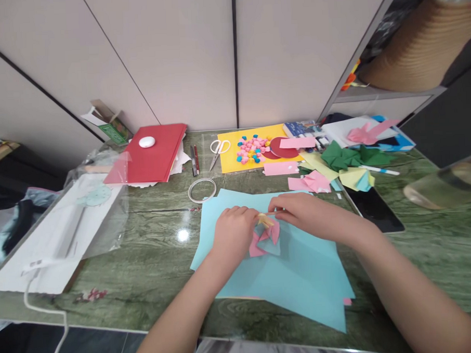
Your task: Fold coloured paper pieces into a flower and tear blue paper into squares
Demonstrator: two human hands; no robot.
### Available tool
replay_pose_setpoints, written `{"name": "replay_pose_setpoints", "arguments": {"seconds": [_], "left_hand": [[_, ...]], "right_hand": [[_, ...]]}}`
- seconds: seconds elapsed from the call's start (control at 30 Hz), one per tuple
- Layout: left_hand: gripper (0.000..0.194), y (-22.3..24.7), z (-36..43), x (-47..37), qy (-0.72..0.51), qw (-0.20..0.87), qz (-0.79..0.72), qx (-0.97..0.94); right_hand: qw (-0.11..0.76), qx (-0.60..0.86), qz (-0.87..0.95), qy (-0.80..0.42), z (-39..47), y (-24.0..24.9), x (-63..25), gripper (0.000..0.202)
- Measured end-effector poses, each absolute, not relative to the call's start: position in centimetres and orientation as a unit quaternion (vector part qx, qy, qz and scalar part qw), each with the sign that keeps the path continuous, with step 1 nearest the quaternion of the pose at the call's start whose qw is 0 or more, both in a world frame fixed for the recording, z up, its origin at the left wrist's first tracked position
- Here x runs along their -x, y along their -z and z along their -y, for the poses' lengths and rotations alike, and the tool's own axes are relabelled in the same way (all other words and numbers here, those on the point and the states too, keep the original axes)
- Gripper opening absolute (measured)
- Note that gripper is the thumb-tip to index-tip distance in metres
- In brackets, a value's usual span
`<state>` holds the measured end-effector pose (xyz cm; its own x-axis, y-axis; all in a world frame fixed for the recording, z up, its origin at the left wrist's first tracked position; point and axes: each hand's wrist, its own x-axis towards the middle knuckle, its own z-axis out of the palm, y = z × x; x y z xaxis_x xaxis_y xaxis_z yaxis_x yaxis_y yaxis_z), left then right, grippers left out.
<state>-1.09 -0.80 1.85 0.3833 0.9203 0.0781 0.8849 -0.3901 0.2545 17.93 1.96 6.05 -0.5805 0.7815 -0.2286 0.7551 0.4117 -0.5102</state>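
I judge the small folded pink-and-blue paper piece (pixel 266 238), at the centre of the frame over the light blue paper sheets (pixel 303 288), to be light, soft and easily creased, so best held gently by its folded edges. Left to right, I see the left hand (pixel 236 231) curled closed at its pale yellow paper tip (pixel 265 220), and the right hand (pixel 299 212) pinching narrowly there too.

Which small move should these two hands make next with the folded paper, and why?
Perhaps press the pale yellow piece with the right hand while the left hand steadies it: both hands are close to it, and it seems to fan out over the pink and blue folded paper. Whether it is fastened, I cannot tell.
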Motion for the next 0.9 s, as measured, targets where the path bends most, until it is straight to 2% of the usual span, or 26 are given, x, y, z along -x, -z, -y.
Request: {"name": "replay_pose_setpoints", "arguments": {"seconds": [0.27,0.43,0.63,0.77,0.9], "left_hand": [[0.021,-1.9,-0.3,2.2,-0.152,0.294,-0.567,-0.755],[0.026,-1.5,-1.1,3.0,-0.178,0.387,-0.555,-0.714],[0.038,-0.9,-1.7,3.4,-0.172,0.442,-0.542,-0.693],[0.033,-1.0,-1.8,3.4,-0.199,0.469,-0.534,-0.674],[0.03,-1.4,-1.7,3.3,-0.231,0.443,-0.556,-0.664]], "right_hand": [[0.033,0.541,0.821,-0.178,-2.3,-7.7,-20.2,0.02],[0.052,0.544,0.815,-0.191,-1.6,-8.1,-18.7,0.027],[0.036,0.54,0.815,-0.209,-1.2,-7.1,-17.0,0.028],[0.042,0.518,0.83,-0.204,-1.7,-6.4,-17.3,0.029],[0.043,0.52,0.827,-0.209,-1.9,-6.4,-17.6,0.029]]}}
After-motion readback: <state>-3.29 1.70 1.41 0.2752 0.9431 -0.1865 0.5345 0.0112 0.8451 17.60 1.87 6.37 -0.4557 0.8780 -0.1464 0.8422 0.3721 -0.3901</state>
